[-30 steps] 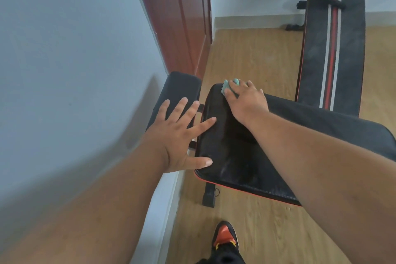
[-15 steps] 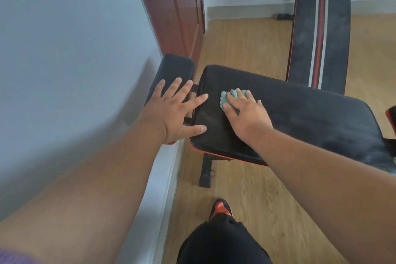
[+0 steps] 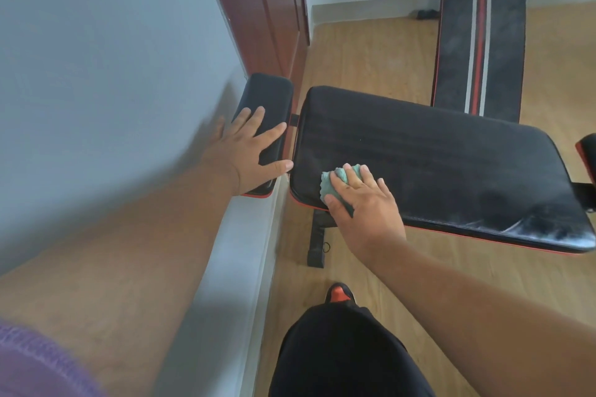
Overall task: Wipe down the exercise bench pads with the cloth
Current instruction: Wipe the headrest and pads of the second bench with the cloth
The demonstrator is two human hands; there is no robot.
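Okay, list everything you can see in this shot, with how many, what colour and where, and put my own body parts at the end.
Long bench pad: one, black with red edge, centre, dusty smears at its right end.
Small bench pad: one, black, left of the long pad, by the wall.
Cloth: one, teal, on the long pad's near left corner.
Second bench: one, black with red and white stripes, far right.
Door: one, reddish brown, upper centre.
Wall: one, pale grey, left.
Floor: light wood.
Shoe: one, black and orange, bottom centre.
Left hand: flat on the small pad.
Right hand: holds the cloth against the long pad.
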